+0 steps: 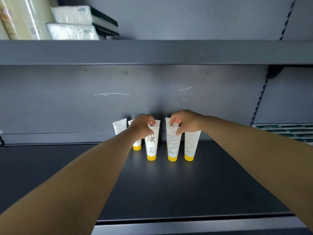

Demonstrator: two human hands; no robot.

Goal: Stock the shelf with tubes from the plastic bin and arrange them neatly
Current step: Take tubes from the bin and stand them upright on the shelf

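Several white tubes with yellow caps stand cap-down near the back of the dark shelf (203,184). My left hand (141,127) pinches the top edge of a front tube (151,146) that shows large printed characters. My right hand (183,122) pinches the top of the middle front tube (173,146), which shows small print and a barcode. A third front tube (191,145) stands free just right of it. Behind them stand more tubes, one at the far left (119,127) and others partly hidden by my hands. The plastic bin is out of view.
The shelf's grey back panel (152,99) rises right behind the tubes. An upper shelf (152,51) overhangs and carries wrapped white packs (72,22) at the left. Striped green-and-white packs (288,131) lie on the neighbouring bay at the right.
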